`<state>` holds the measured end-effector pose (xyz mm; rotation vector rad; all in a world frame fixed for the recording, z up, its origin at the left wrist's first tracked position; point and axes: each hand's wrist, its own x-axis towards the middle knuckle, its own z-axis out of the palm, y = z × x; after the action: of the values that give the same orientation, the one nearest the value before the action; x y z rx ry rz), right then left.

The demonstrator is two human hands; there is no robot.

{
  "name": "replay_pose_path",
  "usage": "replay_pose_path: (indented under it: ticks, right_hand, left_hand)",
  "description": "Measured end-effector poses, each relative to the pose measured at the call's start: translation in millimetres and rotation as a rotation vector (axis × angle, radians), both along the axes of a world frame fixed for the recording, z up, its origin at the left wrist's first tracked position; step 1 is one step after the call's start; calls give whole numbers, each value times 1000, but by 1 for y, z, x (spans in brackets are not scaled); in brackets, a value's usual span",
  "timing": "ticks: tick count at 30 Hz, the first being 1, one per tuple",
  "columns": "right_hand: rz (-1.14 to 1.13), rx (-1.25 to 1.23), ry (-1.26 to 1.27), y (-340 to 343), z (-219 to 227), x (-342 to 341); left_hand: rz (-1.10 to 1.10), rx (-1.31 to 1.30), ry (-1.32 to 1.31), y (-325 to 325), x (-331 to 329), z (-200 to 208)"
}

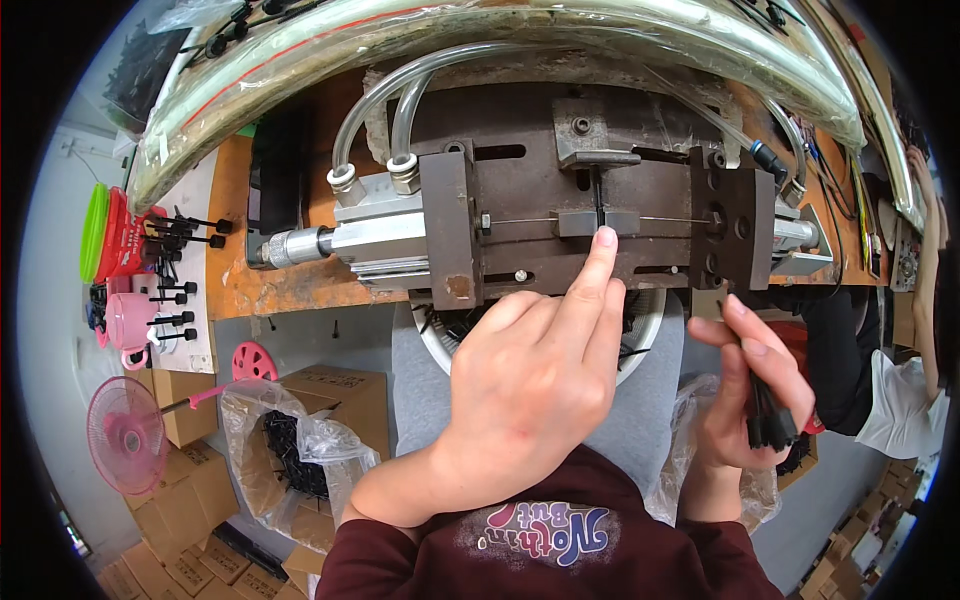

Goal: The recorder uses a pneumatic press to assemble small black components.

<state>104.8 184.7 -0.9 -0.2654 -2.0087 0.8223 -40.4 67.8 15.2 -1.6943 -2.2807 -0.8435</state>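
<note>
My left hand [540, 360] reaches over the middle of a brown metal fixture [520, 190]. Its index finger is stretched out, the tip touching the lower end of a thin black rod [599, 190] that stands in the small center block [575, 223]. The other fingers are loosely bent, and I see nothing held in them. Off to the right, my right hand [745, 390] is closed around a bunch of black rods with thick ends [770, 425]. The thick ends hang down below the fingers. Their thin ends are mostly hidden by the hand.
Silver air cylinders [380, 240] with clear hoses [375, 95] flank the fixture on a wooden bench [300, 292]. A white-rimmed basin [432, 345] with black parts sits on my lap. At left are a plastic-lined box of black rods [300, 455], a pink fan [128, 438] and cartons.
</note>
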Motion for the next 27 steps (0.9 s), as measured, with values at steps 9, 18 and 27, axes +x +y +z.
replay_pose_path:
  ticks: [9, 18, 27]
  right_hand:
    - [-200, 356, -206, 2, 8, -2]
    - [-74, 444, -196, -1, 7, -19]
    - [-138, 273, -145, 4, 6, -8]
  left_hand:
    - [-55, 59, -183, -4, -6, 1]
    - [-361, 238, -895, -20, -3, 14]
    - [-52, 171, -86, -4, 1, -15]
